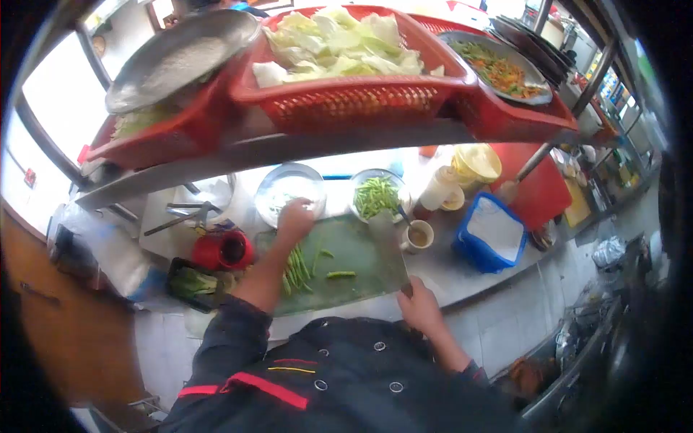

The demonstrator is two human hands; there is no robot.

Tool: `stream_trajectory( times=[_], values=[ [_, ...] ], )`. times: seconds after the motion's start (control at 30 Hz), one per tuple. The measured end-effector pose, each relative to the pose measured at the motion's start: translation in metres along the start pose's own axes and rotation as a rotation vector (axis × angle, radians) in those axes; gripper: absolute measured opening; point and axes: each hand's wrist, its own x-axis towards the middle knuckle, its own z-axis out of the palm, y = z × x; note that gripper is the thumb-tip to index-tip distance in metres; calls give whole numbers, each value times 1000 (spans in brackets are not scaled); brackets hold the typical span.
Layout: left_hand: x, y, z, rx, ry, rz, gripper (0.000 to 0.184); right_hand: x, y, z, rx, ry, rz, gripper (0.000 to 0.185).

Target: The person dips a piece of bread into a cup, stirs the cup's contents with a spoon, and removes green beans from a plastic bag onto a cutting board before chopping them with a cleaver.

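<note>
My right hand [422,304] is closed round the handle of a cleaver [388,249], whose broad blade is blurred and tilted up over the right edge of the green cutting board [361,289]. My left hand [296,220] reaches over the near rim of a round metal plate [268,189] with small pale bits in it. Its fingers look drawn together; what they hold, if anything, is hidden. Long green beans [296,270] lie on the board by my left forearm, with a few loose pieces to their right. Cut green beans [375,197] fill a second metal plate behind the board.
Overhead, a shelf [325,148] carries a red basket [346,97] of lettuce and metal dishes. Right of the board stand a mug [417,237] and a blue tub [469,245] of white stuff. Left are a red container [216,249] and a black tray [191,285] of greens.
</note>
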Motion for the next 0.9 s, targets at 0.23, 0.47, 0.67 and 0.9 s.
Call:
stream_trajectory(
  times=[0.23, 0.47, 0.67, 0.9],
  values=[
    [-87, 14, -8, 3, -314, 99, 27, -2, 2, -9, 38, 14, -49, 33],
    [-149, 20, 28, 210, -518, 167, 14, -1, 1, -12, -63, -94, -8, 35],
    [-130, 18, 61, 46, -320, 373, 13, 9, 6, -11, -118, -152, -69, 36],
    [-116, 26, 66, 222, -392, 488, 17, 7, 1, -18, -313, -273, -35, 32]
  ],
)
